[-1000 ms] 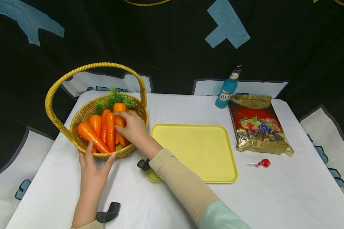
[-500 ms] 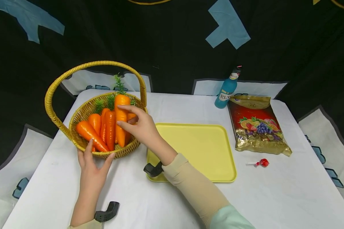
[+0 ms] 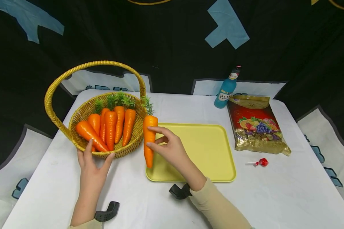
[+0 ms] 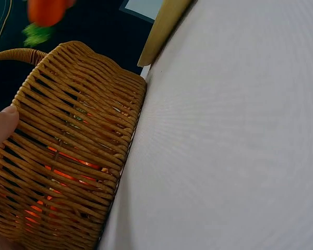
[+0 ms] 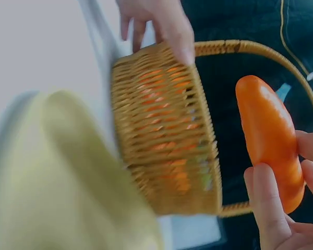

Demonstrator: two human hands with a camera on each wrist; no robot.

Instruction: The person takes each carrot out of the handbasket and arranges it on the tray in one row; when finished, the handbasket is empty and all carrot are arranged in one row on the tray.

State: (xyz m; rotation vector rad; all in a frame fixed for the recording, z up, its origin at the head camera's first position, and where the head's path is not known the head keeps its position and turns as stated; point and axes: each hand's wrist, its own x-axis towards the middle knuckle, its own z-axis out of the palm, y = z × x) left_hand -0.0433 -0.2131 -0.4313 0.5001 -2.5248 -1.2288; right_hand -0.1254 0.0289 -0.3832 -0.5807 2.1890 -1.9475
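My right hand [image 3: 169,144] pinches an orange carrot [image 3: 149,140] between thumb and fingers. The carrot hangs tip down above the left edge of the yellow tray [image 3: 200,152], its green top [image 3: 149,108] upward. In the right wrist view the same carrot [image 5: 268,135] stands in front of the basket handle. My left hand [image 3: 93,168] rests with spread fingers against the near rim of the woven basket [image 3: 126,152]. Several more carrots [image 3: 111,127] with green tops lie in that basket. From the left wrist, the basket's slatted side [image 4: 73,140] hides most of its contents.
Above the basket arches a tall handle [image 3: 100,63]. At the back right stands a blue bottle [image 3: 226,89], beside a red and gold bag [image 3: 258,127]. A red lollipop [image 3: 262,162] lies in front of the bag on the white tabletop [image 3: 269,194].
My right hand has lifted one carrot out of the basket and carried it right, over the tray's left edge. The left hand stays at the basket rim.
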